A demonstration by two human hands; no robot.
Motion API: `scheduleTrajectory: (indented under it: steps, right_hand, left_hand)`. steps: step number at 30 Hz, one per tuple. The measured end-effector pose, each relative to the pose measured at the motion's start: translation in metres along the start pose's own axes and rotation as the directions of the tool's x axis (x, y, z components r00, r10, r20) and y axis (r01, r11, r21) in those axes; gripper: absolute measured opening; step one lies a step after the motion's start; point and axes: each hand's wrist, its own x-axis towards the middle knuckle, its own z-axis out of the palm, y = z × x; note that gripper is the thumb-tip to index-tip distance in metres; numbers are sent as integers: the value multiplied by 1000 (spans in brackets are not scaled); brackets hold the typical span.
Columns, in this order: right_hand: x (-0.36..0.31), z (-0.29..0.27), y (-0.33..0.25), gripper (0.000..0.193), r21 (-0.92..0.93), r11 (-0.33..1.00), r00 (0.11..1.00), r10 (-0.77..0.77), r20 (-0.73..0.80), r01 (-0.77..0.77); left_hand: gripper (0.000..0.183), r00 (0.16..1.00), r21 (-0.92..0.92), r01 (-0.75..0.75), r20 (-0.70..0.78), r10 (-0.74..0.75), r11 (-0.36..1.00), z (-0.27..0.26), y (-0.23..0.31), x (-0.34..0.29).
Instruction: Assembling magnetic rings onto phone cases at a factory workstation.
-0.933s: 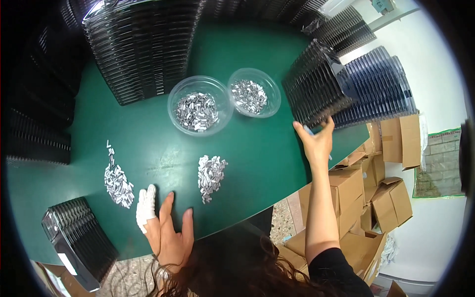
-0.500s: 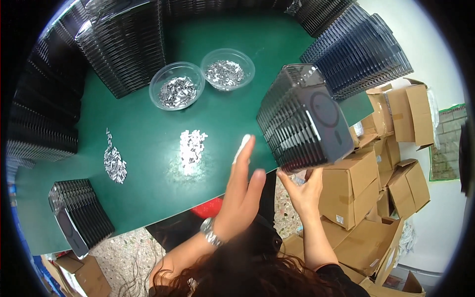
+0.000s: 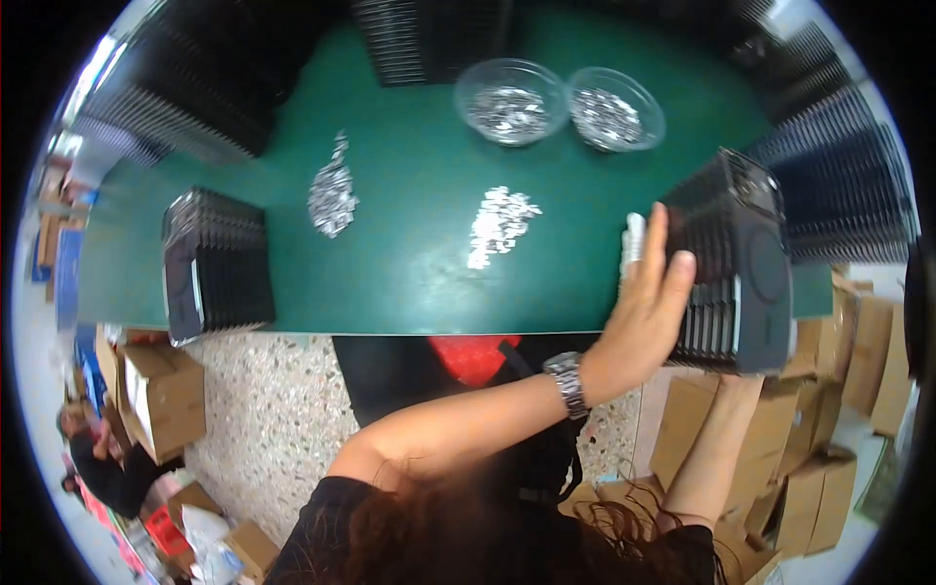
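Observation:
At the table's right front edge leans a stack of dark translucent phone cases (image 3: pixel 765 283), with a ring mark on its outermost case. My left hand (image 3: pixel 639 327) lies along the stack's left side, fingers stretched out and apart, thumb close to the cases. White covers sit on some of its fingertips. Under the stack's lower end is my right hand (image 3: pixel 738 383), holding it from below; its fingers are hidden behind the cases. Between my hands and the table's middle lies a loose pile of small white and silver pieces (image 3: pixel 502 224).
Two clear bowls (image 3: pixel 512 135) of small silver pieces stand at the back. Another silver pile (image 3: pixel 332 200) and a smaller phone case stack (image 3: pixel 219 268) are on the left. Tall dark stacks line the back. Cardboard boxes (image 3: pixel 809 439) crowd the right; a seated person (image 3: pixel 107 458) is far left.
The view has swung, so the table's contents sit further right. My left hand has come from beside the stack to its side. The stack stands more upright, and my right fingers are now hidden.

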Motion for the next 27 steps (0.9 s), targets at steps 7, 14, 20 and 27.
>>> scheduleTrajectory:
  steps: [7,14,20,27]
  right_hand:
    - [-59,13,28,63,10,966,937,255,-240,-260]
    - [-91,75,26,60,25,980,964,197,-181,-196]
    - [-95,98,17,60,-149,978,981,161,104,-145]
    - [-77,222,60,60,-289,957,907,132,399,-12]
  left_hand:
    - [81,1000,-73,20,-6,-20,997,-9,-1,-7]
    - [74,1000,-109,19,19,-17,994,-52,20,-41]
    - [76,997,-18,-50,-55,49,999,-110,63,-75]
    - [50,977,43,-71,-198,78,997,-207,75,-114]
